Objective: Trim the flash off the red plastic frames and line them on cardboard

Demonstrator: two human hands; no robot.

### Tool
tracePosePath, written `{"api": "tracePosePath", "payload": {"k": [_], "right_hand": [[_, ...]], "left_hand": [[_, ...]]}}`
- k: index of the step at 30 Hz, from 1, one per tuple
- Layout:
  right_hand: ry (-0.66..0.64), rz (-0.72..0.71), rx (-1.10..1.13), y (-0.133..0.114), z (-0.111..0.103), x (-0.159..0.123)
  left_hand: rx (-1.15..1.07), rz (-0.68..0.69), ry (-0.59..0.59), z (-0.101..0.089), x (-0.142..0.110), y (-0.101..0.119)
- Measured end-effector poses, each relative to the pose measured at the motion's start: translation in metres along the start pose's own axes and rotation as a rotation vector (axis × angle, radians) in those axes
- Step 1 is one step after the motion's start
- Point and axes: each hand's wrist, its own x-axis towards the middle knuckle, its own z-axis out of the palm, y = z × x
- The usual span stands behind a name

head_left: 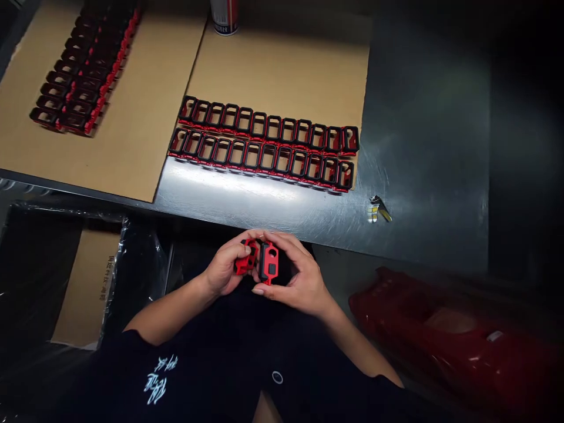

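Beside the scratched tabletop point(418, 147), left fingers point(232, 253) and right fingers point(275, 292) pinch 2 red frames point(272, 260).

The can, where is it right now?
In the head view, the can stands at the top edge, left of centre, on the right cardboard sheet, beyond the two central rows of red-and-black frames.

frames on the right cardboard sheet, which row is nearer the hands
The lower row, along the near edge of that sheet; the upper row is farther from the left hand and right hand.
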Motion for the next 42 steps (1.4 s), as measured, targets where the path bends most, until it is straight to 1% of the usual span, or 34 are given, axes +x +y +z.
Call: {"api": "tracePosePath", "payload": {"k": [5, 9, 14, 17, 19, 24, 27, 29, 31, 33, 35, 36, 38, 40, 42], "right_hand": [[0.022, 0.019, 0.018, 0.000, 0.009, -0.006], [0.013, -0.012, 0.032, 0.002, 0.015, -0.009], [0.023, -0.021, 0.103, 0.012, 0.019, -0.015], [0.031, 0.010, 0.149, 0.020, 0.020, -0.019], [0.039, 0.010, 0.152, 0.024, 0.019, -0.020], [0.045, -0.046, 0.046, 0.026, 0.011, -0.013], [0.014, -0.081, 0.007, 0.023, 0.004, -0.008], [-0.011, -0.081, 0.021, 0.022, -0.001, -0.008], [0.017, -0.035, 0.113, 0.021, -0.006, -0.011], [0.107, 0.064, 0.254, 0.021, -0.010, -0.014], [0.143, 0.182, 0.392, 0.020, -0.011, -0.017], [0.117, 0.240, 0.452, 0.019, -0.011, -0.017], [0.018, 0.329, 0.560, 0.014, -0.008, -0.016], [-0.047, 0.376, 0.637, 0.010, -0.003, -0.013], [-0.070, 0.406, 0.671, 0.007, 0.000, -0.011]], "left_hand": [[0.102, -0.006, -0.043, -0.005, -0.008, -0.003], [0.139, -0.011, -0.079, -0.013, -0.016, -0.007], [0.280, 0.035, -0.168, -0.021, -0.021, -0.010], [0.354, 0.091, -0.163, -0.021, -0.020, -0.009], [0.385, 0.108, -0.165, -0.021, -0.018, -0.007], [0.383, -0.010, -0.237, -0.018, -0.012, -0.002], [0.406, 0.003, -0.224, -0.017, -0.010, -0.001], [0.418, 0.022, -0.202, -0.016, -0.009, -0.001], [0.410, 0.036, -0.176, -0.015, -0.009, -0.001], [0.420, 0.066, -0.144, -0.015, -0.010, 0.000], [0.484, 0.117, -0.105, -0.015, -0.012, 0.002], [0.533, 0.141, -0.085, -0.015, -0.013, 0.003], [0.629, 0.172, -0.057, -0.015, -0.016, 0.003], [0.693, 0.193, -0.046, -0.016, -0.017, 0.003], [0.719, 0.226, -0.036, -0.017, -0.018, 0.002]]}}
